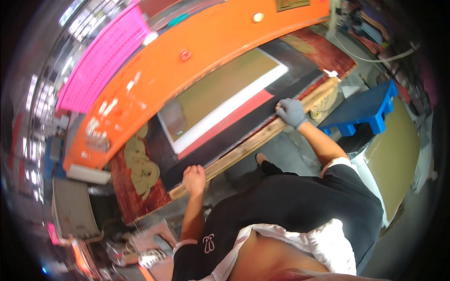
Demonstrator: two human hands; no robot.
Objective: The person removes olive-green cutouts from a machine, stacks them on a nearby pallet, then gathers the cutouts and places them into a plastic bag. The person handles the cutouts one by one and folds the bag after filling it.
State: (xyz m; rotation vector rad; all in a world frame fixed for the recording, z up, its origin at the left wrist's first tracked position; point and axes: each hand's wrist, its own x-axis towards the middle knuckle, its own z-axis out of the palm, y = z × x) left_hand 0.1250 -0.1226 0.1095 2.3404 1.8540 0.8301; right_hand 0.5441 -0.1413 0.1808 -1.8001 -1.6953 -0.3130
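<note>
A long wooden bar [243, 149] runs along the near edge of a black board [220, 140], under the orange beam of a machine [206, 51]. My bare left hand [194, 179] is closed over the bar near its left end. Farther right, my right hand [291, 112], in a grey glove, is closed over the same bar. On the board beyond my hands lies an olive sheet [225, 79] with a white border. A red strip [225, 124] lies along its near side. The undersides of both grips are hidden.
A pink plastic basket [103, 61] stands behind the beam at left. Olive cut-outs [143, 168] lie on the red-brown surface [129, 196] at left. To my right are a blue plastic pallet [361, 112] and a stack of olive sheets [393, 154]. Grey floor shows below the bar.
</note>
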